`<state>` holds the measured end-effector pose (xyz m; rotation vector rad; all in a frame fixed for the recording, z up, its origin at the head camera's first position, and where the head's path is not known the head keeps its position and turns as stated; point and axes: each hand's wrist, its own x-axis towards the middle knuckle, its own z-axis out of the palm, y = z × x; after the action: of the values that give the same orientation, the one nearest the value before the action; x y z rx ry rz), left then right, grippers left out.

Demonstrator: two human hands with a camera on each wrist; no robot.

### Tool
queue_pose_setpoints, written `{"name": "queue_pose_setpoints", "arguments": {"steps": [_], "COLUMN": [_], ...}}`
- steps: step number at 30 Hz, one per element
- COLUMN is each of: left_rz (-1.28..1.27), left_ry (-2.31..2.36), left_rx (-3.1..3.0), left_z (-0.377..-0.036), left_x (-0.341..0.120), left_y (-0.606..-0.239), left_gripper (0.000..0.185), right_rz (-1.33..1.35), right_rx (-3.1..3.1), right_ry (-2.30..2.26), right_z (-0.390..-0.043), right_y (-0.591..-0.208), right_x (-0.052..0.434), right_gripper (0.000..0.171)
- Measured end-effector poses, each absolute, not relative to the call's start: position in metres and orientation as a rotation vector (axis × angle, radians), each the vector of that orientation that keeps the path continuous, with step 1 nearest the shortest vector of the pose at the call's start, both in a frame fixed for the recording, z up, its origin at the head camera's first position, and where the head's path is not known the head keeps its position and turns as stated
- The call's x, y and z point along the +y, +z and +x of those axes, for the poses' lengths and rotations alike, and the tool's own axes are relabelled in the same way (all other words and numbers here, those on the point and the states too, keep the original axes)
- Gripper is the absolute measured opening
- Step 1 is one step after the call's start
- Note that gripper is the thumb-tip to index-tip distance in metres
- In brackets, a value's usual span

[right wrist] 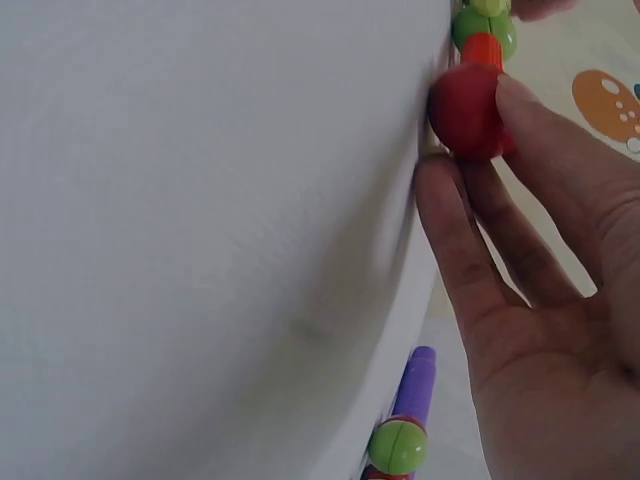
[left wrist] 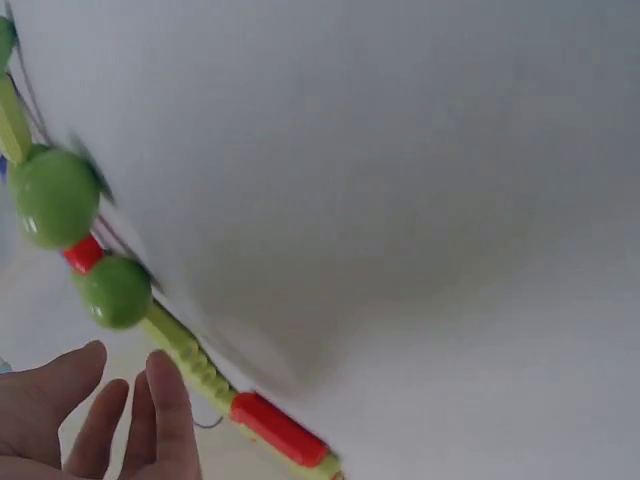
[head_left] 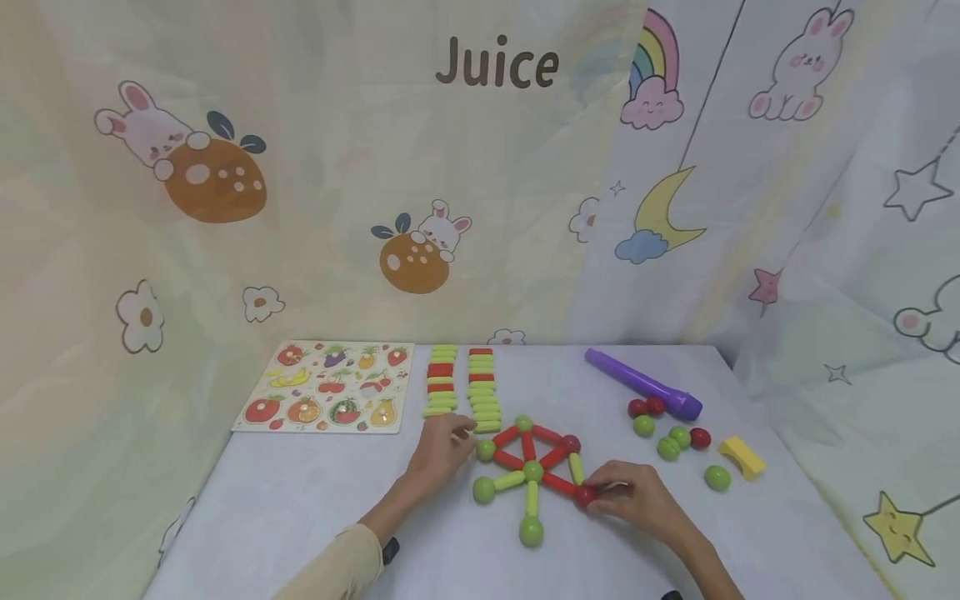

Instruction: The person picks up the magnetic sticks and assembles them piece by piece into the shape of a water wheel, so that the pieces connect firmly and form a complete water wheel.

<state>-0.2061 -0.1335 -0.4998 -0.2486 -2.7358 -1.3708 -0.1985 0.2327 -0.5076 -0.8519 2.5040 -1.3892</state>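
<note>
A wheel-like frame of red and light green rods joins red and green balls on the white table, with a green hub ball [head_left: 532,472] at its middle. My right hand [head_left: 633,500] pinches the red ball [head_left: 586,496] at the frame's lower right corner, thumb on one side and fingers on the other in the right wrist view. A light green rod [head_left: 576,468] runs from this ball up to another red ball [head_left: 571,445]. Beside the frame's left green ball [head_left: 486,450], my left hand [head_left: 442,450] holds nothing, its thumb and fingers apart.
Two columns of light green and red rods [head_left: 483,392] lie behind the left hand. A fruit puzzle board [head_left: 330,387] is at the back left. On the right are a purple toy microphone [head_left: 645,383], loose red and green balls [head_left: 680,437] and a yellow block [head_left: 742,458].
</note>
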Motion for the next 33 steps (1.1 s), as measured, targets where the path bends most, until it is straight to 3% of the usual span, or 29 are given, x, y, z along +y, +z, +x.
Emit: {"name": "queue_pose_setpoints", "arguments": {"steps": [8, 18, 26, 33], "left_rz": [-0.389, -0.491, -0.356, -0.166], "left_ry": [-0.845, -0.56, -0.549, -0.906], "left_rx": [-2.857, -2.844, -2.941, -2.926], "left_z": [-0.234, -0.243, -0.227, -0.191], "left_x": [-0.124, -0.113, -0.113, -0.125], "left_y": [-0.499, -0.508, -0.497, -0.479], "left_gripper": [0.02, 0.01, 0.005, 0.017], "right_rz": [-0.912, -0.983, -0.91, -0.907], "right_rx": [2.568, 2.77, 2.863, 2.876], "right_ry": [-1.36, -1.15, -1.04, -1.012], "right_z": [-0.204, -0.221, -0.216, -0.215], "right_y": [-0.506, -0.497, -0.501, -0.503], "right_x": [0.233, 0.218, 0.203, 0.2], "right_gripper": [0.022, 0.049, 0.041, 0.038]}}
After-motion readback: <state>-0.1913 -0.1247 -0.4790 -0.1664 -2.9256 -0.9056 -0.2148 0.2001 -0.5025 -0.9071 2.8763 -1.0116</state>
